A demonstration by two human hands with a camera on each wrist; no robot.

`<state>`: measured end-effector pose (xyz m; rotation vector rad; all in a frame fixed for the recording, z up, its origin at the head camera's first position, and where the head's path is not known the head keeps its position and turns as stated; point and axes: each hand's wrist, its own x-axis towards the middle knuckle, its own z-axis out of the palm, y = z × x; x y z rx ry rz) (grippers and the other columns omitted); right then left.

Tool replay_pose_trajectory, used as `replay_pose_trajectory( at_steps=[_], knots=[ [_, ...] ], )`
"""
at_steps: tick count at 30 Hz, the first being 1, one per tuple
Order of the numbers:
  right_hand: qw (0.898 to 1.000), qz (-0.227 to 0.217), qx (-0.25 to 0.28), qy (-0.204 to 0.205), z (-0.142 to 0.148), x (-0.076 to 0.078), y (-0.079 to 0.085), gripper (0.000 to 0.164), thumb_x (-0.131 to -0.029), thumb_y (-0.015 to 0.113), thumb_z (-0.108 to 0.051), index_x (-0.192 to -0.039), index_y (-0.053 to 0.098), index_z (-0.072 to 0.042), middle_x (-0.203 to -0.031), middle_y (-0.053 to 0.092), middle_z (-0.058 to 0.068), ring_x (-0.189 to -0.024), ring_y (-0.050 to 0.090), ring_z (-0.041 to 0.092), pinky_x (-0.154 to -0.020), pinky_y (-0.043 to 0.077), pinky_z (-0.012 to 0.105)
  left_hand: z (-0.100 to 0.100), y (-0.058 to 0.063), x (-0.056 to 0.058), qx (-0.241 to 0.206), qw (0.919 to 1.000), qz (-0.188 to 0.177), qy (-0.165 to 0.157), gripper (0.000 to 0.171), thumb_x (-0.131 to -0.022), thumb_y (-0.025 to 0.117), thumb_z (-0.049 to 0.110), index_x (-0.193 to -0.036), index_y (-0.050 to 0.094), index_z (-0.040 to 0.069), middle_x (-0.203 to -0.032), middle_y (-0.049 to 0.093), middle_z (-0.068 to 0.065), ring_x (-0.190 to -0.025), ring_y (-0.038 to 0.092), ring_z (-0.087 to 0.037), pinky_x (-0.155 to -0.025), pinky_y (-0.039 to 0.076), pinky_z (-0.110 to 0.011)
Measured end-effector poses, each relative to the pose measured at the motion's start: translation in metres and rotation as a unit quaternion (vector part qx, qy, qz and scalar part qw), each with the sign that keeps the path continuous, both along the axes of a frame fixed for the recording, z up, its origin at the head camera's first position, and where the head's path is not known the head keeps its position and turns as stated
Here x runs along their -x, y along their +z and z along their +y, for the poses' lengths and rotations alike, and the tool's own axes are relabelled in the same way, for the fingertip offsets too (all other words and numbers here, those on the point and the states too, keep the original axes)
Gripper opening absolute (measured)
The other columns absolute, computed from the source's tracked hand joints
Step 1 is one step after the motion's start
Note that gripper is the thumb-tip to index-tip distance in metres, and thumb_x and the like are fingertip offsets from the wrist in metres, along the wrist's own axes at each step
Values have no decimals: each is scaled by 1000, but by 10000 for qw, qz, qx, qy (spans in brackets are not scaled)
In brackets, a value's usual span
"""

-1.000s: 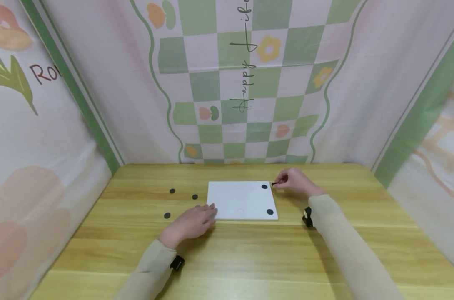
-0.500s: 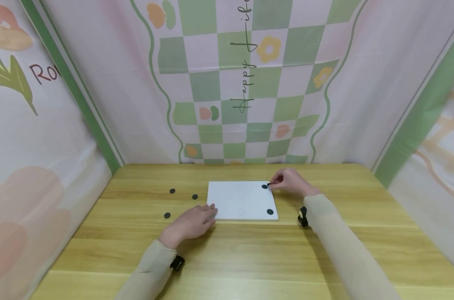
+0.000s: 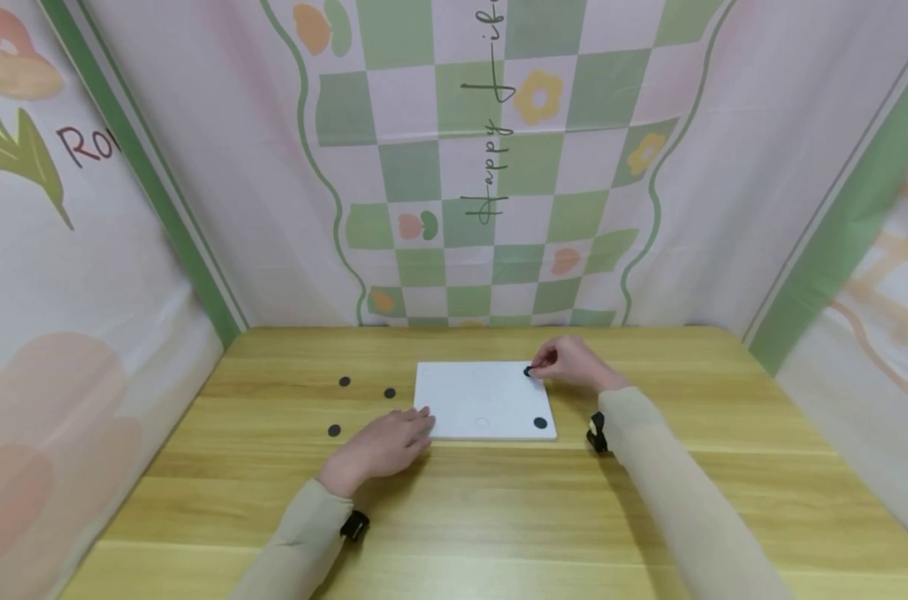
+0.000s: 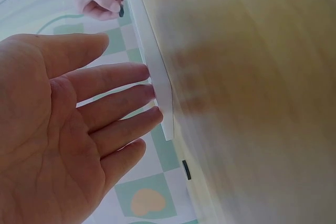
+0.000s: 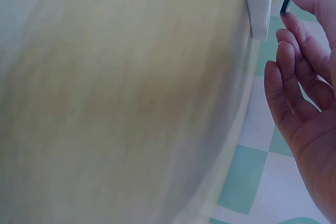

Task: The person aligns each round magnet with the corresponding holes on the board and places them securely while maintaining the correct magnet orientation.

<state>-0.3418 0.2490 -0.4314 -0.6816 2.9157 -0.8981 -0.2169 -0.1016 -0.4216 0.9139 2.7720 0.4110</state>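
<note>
A white rectangular board (image 3: 461, 393) lies flat on the wooden table. My left hand (image 3: 381, 450) rests its straight fingertips on the board's near left corner; in the left wrist view its fingers (image 4: 126, 98) meet the board's edge. Between thumb and index finger my right hand (image 3: 576, 365) pinches a thin black disc (image 5: 285, 3), held just above the board's far right corner. Another black disc (image 3: 540, 423) lies on the near right corner. The disc seen on the far right corner earlier is largely hidden by the held disc and the fingers. Faint circle outlines show on the board.
Left of the board, three loose black discs (image 3: 390, 393) lie on the table (image 3: 484, 517). A patterned cloth (image 3: 491, 183) hangs behind the table's far edge, with more cloth at both sides. Each wrist wears a black strap-on device (image 3: 355, 526).
My right hand has moved left with the black disc, from beside the board to over its far right corner. My left hand has stayed in place.
</note>
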Motion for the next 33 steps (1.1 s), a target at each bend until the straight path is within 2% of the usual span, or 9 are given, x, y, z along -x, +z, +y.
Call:
replay_pose_trajectory(
  at_steps=[33],
  knots=[
    [9998, -155, -67, 135, -23, 5, 5, 13, -78, 77, -17, -87, 72, -8, -83, 70, 3, -75, 62, 12, -72, 54, 28, 0, 2, -2, -27, 10000, -25, -46, 44, -103, 39, 26, -141, 44, 3, -149, 38, -15, -139, 35, -30, -115, 28, -45]
  ],
)
